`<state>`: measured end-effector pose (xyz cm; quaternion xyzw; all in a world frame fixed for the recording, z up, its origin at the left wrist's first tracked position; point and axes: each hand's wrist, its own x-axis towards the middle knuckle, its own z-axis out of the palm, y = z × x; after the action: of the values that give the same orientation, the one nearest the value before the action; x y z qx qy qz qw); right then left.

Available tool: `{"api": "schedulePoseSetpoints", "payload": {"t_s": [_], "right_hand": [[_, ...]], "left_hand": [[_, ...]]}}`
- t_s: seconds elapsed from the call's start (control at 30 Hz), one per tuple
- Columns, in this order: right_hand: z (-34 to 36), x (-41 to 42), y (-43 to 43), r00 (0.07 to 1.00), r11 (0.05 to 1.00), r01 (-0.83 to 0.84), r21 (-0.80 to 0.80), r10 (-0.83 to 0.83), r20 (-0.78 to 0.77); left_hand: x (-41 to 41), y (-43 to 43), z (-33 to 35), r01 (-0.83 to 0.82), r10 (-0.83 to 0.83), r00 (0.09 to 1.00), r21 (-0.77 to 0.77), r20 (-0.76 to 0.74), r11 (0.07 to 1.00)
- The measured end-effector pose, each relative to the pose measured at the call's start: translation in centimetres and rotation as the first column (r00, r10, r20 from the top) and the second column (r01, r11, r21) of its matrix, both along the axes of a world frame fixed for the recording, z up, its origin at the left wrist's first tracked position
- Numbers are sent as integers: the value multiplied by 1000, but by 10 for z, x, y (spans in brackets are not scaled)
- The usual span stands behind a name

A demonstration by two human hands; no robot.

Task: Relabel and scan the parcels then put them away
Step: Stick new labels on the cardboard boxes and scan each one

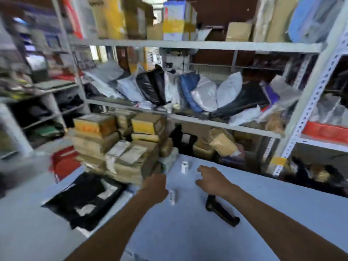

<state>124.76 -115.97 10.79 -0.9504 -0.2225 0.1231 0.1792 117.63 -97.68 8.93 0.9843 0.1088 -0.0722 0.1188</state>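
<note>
Leftmost, a black parcel [82, 200] lies flat on the pale bench [263, 213] beside stacked brown parcels [120, 147], then the left hand [155, 187], too blurred to tell whether it grips the small white item [173, 197] beside it, then the right hand [211, 178], fingers loosely apart, near a black scanner [220, 211].

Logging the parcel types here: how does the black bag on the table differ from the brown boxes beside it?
The black bag is soft and lies flat; the brown boxes are stiff and stacked high. Both carry white labels and sit on the table.
</note>
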Motion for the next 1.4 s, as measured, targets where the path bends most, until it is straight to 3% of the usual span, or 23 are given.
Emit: {"api": "schedulePoseSetpoints", "payload": {"t_s": [0.3, 0.5, 0.63, 0.83, 1.0, 1.23, 1.4], "right_hand": [[-19, 12, 135, 993, 1000, 18, 7, -17, -113], [-36, 36, 170, 976, 992, 121, 21, -115, -183], [-45, 71, 188, 958, 985, 164, 59, -145, -249], [-53, 131, 223, 862, 929, 313, 199, -190, -471], [-69, 154, 252, 774, 873, 412, 261, -184, -606], [-93, 155, 289, 827, 887, 413, 208, -270, -493], [-88, 161, 292, 806, 839, 486, 244, -322, -498]], "left_hand": [[2, 130, -11, -130, 128, 991, -51, -48, 990], [44, 175, -14, -235, 247, 969, -256, 13, 937], [83, 202, -16, -288, 298, 955, -293, -11, 912], [134, 233, -27, -483, 538, 843, -450, -7, 751], [161, 253, -47, -528, 576, 817, -424, -20, 736], [179, 268, -68, -449, 465, 884, -357, -46, 819], [180, 273, -69, -463, 493, 869, -392, -28, 795]]}}
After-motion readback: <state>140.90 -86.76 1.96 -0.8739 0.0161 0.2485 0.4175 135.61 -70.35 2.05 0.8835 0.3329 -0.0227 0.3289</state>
